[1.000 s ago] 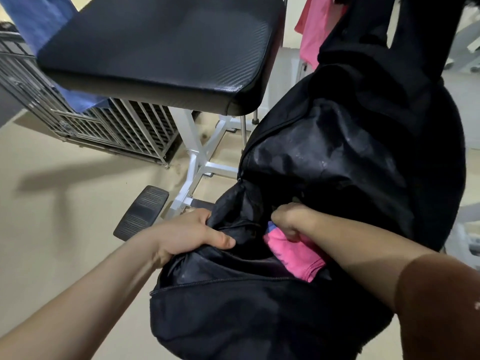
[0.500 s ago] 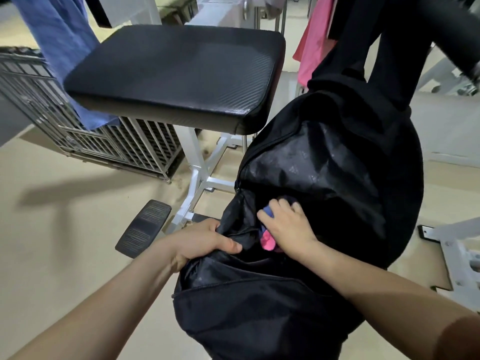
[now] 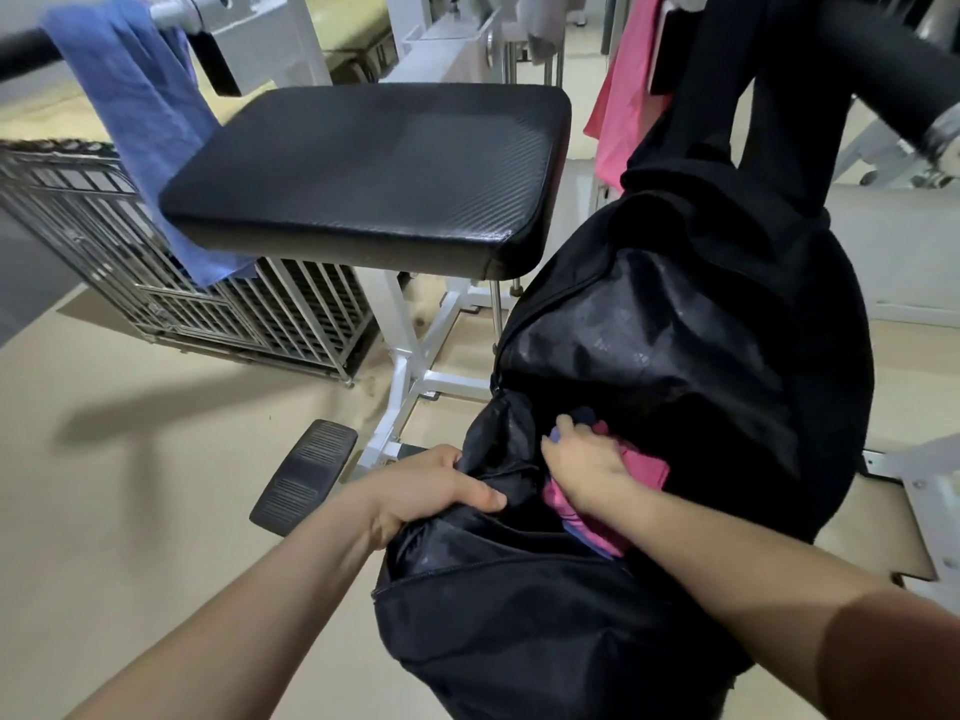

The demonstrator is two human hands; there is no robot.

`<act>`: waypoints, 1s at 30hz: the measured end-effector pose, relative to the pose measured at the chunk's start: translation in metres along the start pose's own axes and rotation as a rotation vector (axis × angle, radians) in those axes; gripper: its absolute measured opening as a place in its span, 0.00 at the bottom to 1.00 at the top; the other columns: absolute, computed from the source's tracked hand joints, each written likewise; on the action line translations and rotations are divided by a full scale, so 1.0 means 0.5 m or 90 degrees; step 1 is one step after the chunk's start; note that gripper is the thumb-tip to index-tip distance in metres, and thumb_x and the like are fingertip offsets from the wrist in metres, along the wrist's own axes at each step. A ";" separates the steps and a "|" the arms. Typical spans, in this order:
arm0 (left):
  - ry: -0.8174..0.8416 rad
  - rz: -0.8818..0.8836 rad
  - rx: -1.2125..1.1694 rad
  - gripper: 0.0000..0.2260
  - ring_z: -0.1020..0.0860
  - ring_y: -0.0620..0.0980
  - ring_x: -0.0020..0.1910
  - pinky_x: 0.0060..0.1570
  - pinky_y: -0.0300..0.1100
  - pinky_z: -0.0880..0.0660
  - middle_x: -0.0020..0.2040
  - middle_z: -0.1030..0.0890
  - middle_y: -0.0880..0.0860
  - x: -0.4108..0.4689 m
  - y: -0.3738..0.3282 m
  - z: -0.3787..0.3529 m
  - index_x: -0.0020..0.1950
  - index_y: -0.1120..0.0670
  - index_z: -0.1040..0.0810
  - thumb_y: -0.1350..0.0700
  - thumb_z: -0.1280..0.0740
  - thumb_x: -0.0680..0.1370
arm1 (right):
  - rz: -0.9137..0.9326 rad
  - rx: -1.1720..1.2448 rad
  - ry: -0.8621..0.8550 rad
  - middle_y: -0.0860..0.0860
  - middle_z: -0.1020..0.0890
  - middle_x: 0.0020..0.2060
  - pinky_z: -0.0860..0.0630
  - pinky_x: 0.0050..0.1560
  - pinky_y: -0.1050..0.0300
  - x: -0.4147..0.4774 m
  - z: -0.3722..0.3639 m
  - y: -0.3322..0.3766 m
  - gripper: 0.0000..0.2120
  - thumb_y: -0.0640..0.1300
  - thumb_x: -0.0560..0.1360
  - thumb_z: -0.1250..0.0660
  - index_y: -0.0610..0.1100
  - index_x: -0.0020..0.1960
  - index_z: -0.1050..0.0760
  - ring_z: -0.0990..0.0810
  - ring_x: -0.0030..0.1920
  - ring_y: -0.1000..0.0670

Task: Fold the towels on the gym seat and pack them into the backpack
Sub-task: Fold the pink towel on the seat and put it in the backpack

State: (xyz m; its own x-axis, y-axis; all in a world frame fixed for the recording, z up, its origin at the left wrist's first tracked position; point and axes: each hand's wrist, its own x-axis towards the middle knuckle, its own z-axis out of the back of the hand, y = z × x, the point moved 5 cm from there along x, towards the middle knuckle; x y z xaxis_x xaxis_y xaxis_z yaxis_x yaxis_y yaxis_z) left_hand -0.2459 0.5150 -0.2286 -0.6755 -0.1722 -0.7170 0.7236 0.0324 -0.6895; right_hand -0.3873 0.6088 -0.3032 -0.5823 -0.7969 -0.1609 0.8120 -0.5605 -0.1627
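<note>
backpack (image 3: 649, 330): big black one hanging by its straps off a padded bar (image 3: 872, 65) at the top right. It sits just off the right edge of the gym seat and drops below its near right corner.
backpack axis: long axis runs from the straps at the upper right down toward the bottom middle, with the main zip wide open and the mouth facing the camera.
gym seat (image 3: 363, 168): black textured pad on a white frame, long side running left to right.
wire crate (image 3: 208, 304): metal cage on the floor, behind and below the seat's left edge.
blue towel (image 3: 140, 122): draped over a bar past the seat's left edge, with its tail hanging down behind the near left corner.
pink cloth (image 3: 623, 96): hanging up past the seat's far right corner, partly behind the straps.
what's in the bag: a pink towel (image 3: 644, 467) bunched in the mouth, partly poking out, plus a bit of blue-purple fabric by the fingertips.
left hand (image 3: 431, 491): clamped on the left lip of the opening, thumb over the fabric, holding it apart.
right hand (image 3: 582, 459): on top of the pink towel, fingers reaching into the bag. Honestly can't tell if it's pinching or just pushing.
writing: faint repeating marks on the shiny lining, too small to read.
</note>
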 end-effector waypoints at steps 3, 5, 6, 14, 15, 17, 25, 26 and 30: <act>-0.009 0.010 -0.011 0.30 0.17 0.59 0.49 0.55 0.55 0.21 0.51 0.16 0.61 0.027 0.019 0.007 0.58 0.61 0.23 0.54 0.21 0.59 | -0.030 0.170 0.144 0.41 0.30 0.60 0.27 0.44 0.51 -0.012 -0.036 -0.011 0.28 0.38 0.73 0.34 0.48 0.70 0.39 0.23 0.53 0.38; -0.017 -0.003 -0.034 0.21 0.16 0.55 0.43 0.46 0.47 0.20 0.44 0.15 0.57 0.042 0.024 0.000 0.54 0.61 0.22 0.57 0.22 0.65 | -0.027 0.315 0.254 0.42 0.25 0.58 0.24 0.41 0.58 -0.023 -0.040 -0.010 0.29 0.40 0.73 0.34 0.44 0.71 0.41 0.21 0.49 0.43; -0.026 -0.016 -0.038 0.13 0.17 0.53 0.39 0.40 0.43 0.20 0.40 0.15 0.55 0.046 0.024 -0.006 0.50 0.60 0.21 0.60 0.25 0.69 | -0.032 0.382 0.305 0.43 0.23 0.55 0.25 0.36 0.61 -0.029 -0.044 -0.004 0.26 0.41 0.74 0.34 0.43 0.70 0.39 0.21 0.45 0.45; -0.133 -0.042 0.164 0.14 0.19 0.53 0.49 0.51 0.45 0.21 0.50 0.17 0.57 0.121 0.077 0.001 0.54 0.58 0.21 0.56 0.29 0.70 | -0.131 0.721 0.416 0.48 0.22 0.42 0.26 0.30 0.62 -0.070 -0.003 0.075 0.08 0.47 0.81 0.42 0.46 0.48 0.26 0.22 0.35 0.53; -0.147 -0.041 0.179 0.17 0.19 0.53 0.49 0.51 0.45 0.21 0.50 0.17 0.57 0.140 0.086 0.011 0.55 0.58 0.22 0.55 0.29 0.68 | -0.117 0.711 0.424 0.49 0.21 0.41 0.26 0.32 0.62 -0.082 0.011 0.081 0.10 0.49 0.81 0.43 0.46 0.47 0.26 0.23 0.33 0.54; -0.176 -0.055 0.237 0.22 0.19 0.54 0.48 0.51 0.49 0.21 0.50 0.17 0.56 0.193 0.105 0.036 0.55 0.55 0.23 0.52 0.32 0.61 | -0.075 0.651 0.424 0.49 0.19 0.39 0.26 0.36 0.61 -0.105 0.038 0.089 0.15 0.54 0.80 0.43 0.46 0.48 0.23 0.23 0.33 0.54; -0.288 -0.099 0.419 0.21 0.21 0.58 0.50 0.50 0.49 0.23 0.51 0.21 0.54 0.128 0.016 0.063 0.63 0.51 0.39 0.54 0.39 0.71 | -0.089 0.627 0.194 0.51 0.15 0.40 0.20 0.51 0.54 -0.148 0.112 0.016 0.10 0.47 0.76 0.38 0.45 0.46 0.19 0.16 0.42 0.51; -0.307 -0.117 0.429 0.21 0.22 0.57 0.51 0.49 0.48 0.24 0.53 0.21 0.54 0.123 0.003 0.064 0.65 0.51 0.39 0.55 0.40 0.72 | -0.110 0.671 0.163 0.51 0.15 0.40 0.19 0.49 0.56 -0.146 0.123 -0.001 0.09 0.45 0.77 0.38 0.46 0.46 0.19 0.16 0.42 0.52; -0.328 -0.262 0.416 0.16 0.22 0.52 0.50 0.50 0.47 0.23 0.54 0.20 0.52 0.097 -0.078 0.044 0.62 0.50 0.25 0.58 0.41 0.75 | -0.173 0.808 0.080 0.49 0.14 0.40 0.24 0.40 0.62 -0.142 0.169 -0.078 0.08 0.43 0.77 0.37 0.48 0.48 0.20 0.17 0.39 0.55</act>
State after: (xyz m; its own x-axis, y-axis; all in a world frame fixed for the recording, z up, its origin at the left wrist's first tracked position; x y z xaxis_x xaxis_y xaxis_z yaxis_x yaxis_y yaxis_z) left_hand -0.3039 0.4839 -0.2343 -0.8636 -0.4684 -0.1867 0.4832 -0.6630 -0.5717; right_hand -0.3744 0.6680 -0.2034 -0.6765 -0.6370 -0.3695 0.0981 -0.5752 0.8121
